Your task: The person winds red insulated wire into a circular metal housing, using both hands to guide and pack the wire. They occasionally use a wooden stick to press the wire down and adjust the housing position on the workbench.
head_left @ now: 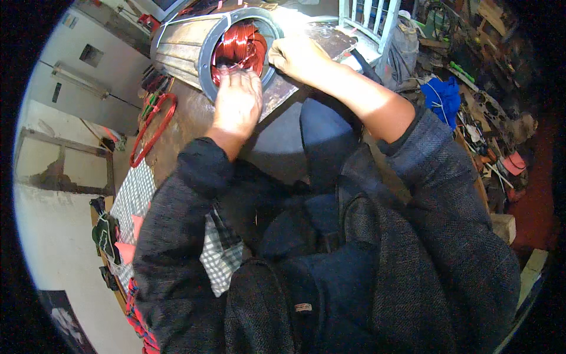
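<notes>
left hand (238, 101), right hand (302, 60) at one cylinder (191, 52); one loop (139, 152) beside

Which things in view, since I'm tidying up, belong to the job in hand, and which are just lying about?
Job in hand:
red wire coils, at the left hand
ribbed cylinder around them, near the right hand
loose red loop, probably

Apparently lying about:
blue bundle
pink object

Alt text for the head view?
A left hand reaches into the open end of a ribbed cylinder on its side, with red wire inside; the right hand is curled by its rim. A red loop lies to the left.
</notes>
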`<state>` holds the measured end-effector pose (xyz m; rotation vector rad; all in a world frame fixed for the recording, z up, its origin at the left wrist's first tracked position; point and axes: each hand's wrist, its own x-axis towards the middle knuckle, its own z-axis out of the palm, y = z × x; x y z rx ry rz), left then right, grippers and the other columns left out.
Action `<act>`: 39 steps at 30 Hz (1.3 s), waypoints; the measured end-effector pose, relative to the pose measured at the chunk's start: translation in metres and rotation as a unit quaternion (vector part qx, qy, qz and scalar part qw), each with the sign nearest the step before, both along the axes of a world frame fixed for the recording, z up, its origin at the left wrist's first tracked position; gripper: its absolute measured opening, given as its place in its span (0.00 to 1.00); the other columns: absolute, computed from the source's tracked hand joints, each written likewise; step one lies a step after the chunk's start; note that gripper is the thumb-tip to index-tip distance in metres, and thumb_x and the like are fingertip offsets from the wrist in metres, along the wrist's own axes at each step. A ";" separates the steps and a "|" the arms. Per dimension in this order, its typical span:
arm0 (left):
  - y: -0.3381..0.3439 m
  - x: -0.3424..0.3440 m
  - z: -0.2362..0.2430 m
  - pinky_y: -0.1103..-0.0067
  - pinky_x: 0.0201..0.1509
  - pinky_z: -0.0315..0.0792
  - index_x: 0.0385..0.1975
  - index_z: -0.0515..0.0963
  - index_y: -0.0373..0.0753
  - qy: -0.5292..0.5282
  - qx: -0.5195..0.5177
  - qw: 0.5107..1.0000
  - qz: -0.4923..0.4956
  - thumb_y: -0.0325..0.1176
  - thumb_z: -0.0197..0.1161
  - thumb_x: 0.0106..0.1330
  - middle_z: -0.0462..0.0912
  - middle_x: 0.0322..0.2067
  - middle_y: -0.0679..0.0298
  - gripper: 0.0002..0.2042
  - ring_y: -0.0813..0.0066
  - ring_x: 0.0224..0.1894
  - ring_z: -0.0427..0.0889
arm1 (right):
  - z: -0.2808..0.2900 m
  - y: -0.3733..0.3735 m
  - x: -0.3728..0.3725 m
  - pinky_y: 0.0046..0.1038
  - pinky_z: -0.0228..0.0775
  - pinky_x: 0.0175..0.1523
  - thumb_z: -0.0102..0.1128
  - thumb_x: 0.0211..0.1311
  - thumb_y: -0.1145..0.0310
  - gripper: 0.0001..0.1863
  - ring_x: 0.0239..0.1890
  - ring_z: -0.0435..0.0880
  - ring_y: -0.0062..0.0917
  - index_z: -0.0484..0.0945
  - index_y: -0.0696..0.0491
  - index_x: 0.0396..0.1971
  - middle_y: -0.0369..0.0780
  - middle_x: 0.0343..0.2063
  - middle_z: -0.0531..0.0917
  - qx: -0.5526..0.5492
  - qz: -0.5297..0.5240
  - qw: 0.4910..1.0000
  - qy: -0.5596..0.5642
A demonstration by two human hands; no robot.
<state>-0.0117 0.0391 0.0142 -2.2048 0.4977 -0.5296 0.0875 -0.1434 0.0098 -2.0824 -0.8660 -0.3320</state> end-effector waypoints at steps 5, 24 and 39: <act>0.016 0.002 0.033 0.65 0.65 0.71 0.46 0.78 0.36 0.041 0.099 0.994 -0.028 0.35 0.53 0.72 0.85 0.38 0.58 0.12 0.64 0.47 0.85 | -0.020 -0.005 -0.012 0.43 0.79 0.56 0.66 0.63 0.69 0.15 0.49 0.86 0.45 0.82 0.54 0.49 0.48 0.48 0.86 -0.024 0.130 0.930 -0.342; 0.043 0.012 0.036 0.72 0.50 0.76 0.40 0.79 0.34 0.032 0.123 0.976 -0.177 0.33 0.57 0.69 0.84 0.33 0.58 0.09 0.66 0.38 0.85 | -0.069 0.039 0.002 0.42 0.75 0.65 0.67 0.59 0.73 0.22 0.60 0.83 0.44 0.80 0.56 0.55 0.47 0.52 0.85 0.052 0.036 0.923 -0.380; 0.055 -0.019 0.045 0.58 0.75 0.64 0.59 0.78 0.24 0.037 0.245 0.955 -0.165 0.38 0.51 0.73 0.84 0.56 0.42 0.25 0.49 0.62 0.81 | -0.002 0.038 0.008 0.43 0.69 0.52 0.68 0.62 0.44 0.19 0.44 0.85 0.31 0.90 0.45 0.34 0.37 0.33 0.87 -0.265 -0.004 0.896 -0.356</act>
